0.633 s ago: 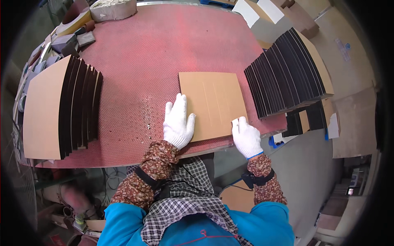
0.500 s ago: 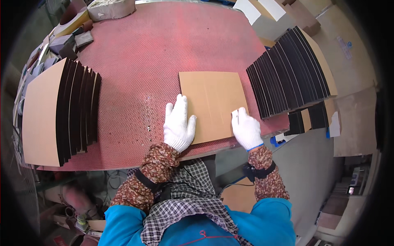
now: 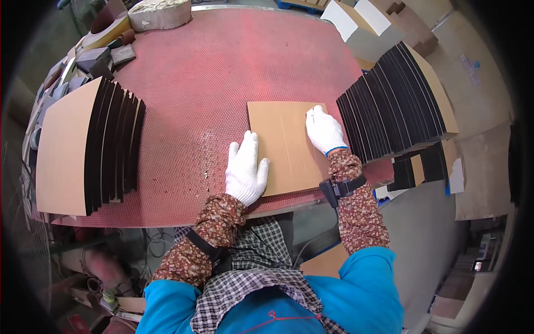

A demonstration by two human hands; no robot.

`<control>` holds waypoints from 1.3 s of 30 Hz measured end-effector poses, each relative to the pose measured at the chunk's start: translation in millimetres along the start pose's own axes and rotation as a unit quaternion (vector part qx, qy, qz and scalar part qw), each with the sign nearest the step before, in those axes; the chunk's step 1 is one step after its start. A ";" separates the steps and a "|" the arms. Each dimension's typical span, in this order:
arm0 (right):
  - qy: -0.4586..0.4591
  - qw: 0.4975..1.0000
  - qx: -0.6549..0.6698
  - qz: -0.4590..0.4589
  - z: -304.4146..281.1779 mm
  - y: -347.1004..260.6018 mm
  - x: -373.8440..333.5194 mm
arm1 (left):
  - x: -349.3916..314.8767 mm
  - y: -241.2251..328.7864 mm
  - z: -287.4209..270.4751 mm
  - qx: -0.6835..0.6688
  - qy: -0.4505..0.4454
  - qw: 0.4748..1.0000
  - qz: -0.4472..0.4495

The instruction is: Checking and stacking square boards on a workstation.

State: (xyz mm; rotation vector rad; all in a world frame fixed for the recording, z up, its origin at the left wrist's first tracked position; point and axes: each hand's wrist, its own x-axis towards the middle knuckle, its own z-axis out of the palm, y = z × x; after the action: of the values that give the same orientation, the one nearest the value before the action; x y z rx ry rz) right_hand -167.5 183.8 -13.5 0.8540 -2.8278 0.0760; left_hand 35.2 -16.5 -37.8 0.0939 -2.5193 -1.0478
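Note:
A flat tan board [image 3: 285, 153] lies in front of me on the red mesh-covered table [image 3: 189, 61]. My left hand [image 3: 246, 170], in a white knit glove, rests flat along the board's left edge with its fingers stretched out. Over the far right part of the board, my right hand [image 3: 325, 131] is gloved too, its fingers pressed together at the right edge. Whatever those fingers pinch, if anything, is hidden.
A pile of dark-edged tan boards [image 3: 108, 147] stands at the left, another dark-edged pile [image 3: 395, 103] close by my right hand. Sanding blocks and scraps [image 3: 94, 61] crowd the far left, near a wide roll [image 3: 105, 28]. White-sided boxes [image 3: 359, 25] sit beyond the right pile.
My right hand has slid away from me along the board's right side, from its near part to the far corner. My left hand has stayed at the left edge.

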 end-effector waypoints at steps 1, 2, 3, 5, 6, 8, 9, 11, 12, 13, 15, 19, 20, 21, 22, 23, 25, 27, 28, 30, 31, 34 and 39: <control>-0.001 1.000 -0.009 -0.016 1.9 3.9 -5.5 | 0.3 0.3 2.3 0.001 -0.003 1.000 -0.001; -0.001 1.000 -0.008 -0.020 -5.9 -3.6 -11.2 | -0.1 -2.1 3.2 0.002 0.000 1.000 -0.003; -0.032 0.999 0.029 0.032 -22.6 -19.3 -20.1 | -2.0 -5.2 1.6 0.017 0.018 1.000 0.009; -0.083 0.989 0.074 0.095 -43.7 -29.4 -49.3 | -1.2 -3.1 1.8 0.024 0.035 0.999 0.023; -0.105 0.986 0.075 0.109 -55.1 -39.2 -63.5 | -1.3 -3.4 -2.3 0.021 0.026 0.999 0.011; -0.115 0.982 0.092 0.117 -65.1 -42.9 -97.1 | -2.3 -3.2 -3.4 0.013 0.019 1.000 -0.002; -0.136 0.982 0.071 0.115 -76.4 -49.4 -110.1 | -2.9 -5.1 -2.8 0.021 0.031 0.999 0.012; -0.135 0.986 0.049 0.090 -82.1 -48.5 -136.6 | -2.5 -5.5 0.8 0.026 0.042 0.998 0.026; -0.141 0.985 0.042 0.088 -87.0 -51.5 -143.9 | -2.7 -4.7 2.1 0.031 0.040 0.998 0.022; -0.144 0.985 0.042 0.085 -87.9 -57.2 -146.0 | -3.0 -5.0 2.5 0.037 0.038 0.998 0.018; -0.124 0.987 0.058 0.088 -89.0 -73.8 -148.6 | -0.6 -5.2 1.9 0.023 0.042 0.998 0.029; -0.090 0.994 0.048 0.027 -88.4 -84.5 -136.9 | -1.5 -3.7 -0.4 0.008 0.045 0.998 0.031; -0.096 0.992 0.057 0.052 -83.5 -81.4 -133.0 | -0.8 -2.4 -0.8 0.008 0.043 0.999 0.030; -0.102 0.990 0.066 0.078 -78.6 -78.7 -128.1 | 0.0 -1.2 -1.5 0.005 0.036 0.999 0.025; -0.104 0.989 0.067 0.078 -73.8 -76.6 -120.1 | 0.6 -0.3 -2.2 0.002 0.030 0.999 0.021; -0.103 0.989 0.060 0.083 -68.8 -76.1 -109.2 | 0.2 -0.2 -4.5 0.005 0.028 0.999 0.019; -0.092 0.990 0.065 0.089 -64.5 -74.3 -81.4 | 2.0 0.7 -5.6 0.017 0.031 0.999 0.024; -0.074 0.992 0.066 0.079 -51.4 -67.5 -50.8 | 2.3 2.5 -8.3 0.013 0.027 0.999 0.022; -0.054 0.994 0.064 0.070 -45.1 -62.9 -36.5 | 3.2 3.8 -8.2 0.008 0.024 0.999 0.022; -0.045 0.995 0.059 0.063 -37.2 -57.9 -7.1 | 2.5 3.7 -6.9 0.002 0.023 1.000 0.014; -0.036 0.996 0.052 0.059 -35.5 -55.6 1.9 | 2.1 4.2 -6.2 -0.007 0.021 1.000 0.008; -0.023 0.998 0.050 0.039 -31.2 -49.2 11.6 | 1.2 5.6 -4.1 0.000 0.019 1.000 0.001; -0.047 0.992 0.089 0.077 -36.7 -60.6 -19.6 | -1.0 -0.1 -0.9 0.001 0.023 1.000 0.004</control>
State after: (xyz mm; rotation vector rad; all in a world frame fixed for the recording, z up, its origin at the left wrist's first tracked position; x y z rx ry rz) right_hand -112.0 147.8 18.5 0.6889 -3.0076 0.3209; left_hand 36.5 -17.0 -37.6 0.1067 -2.4771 -1.0286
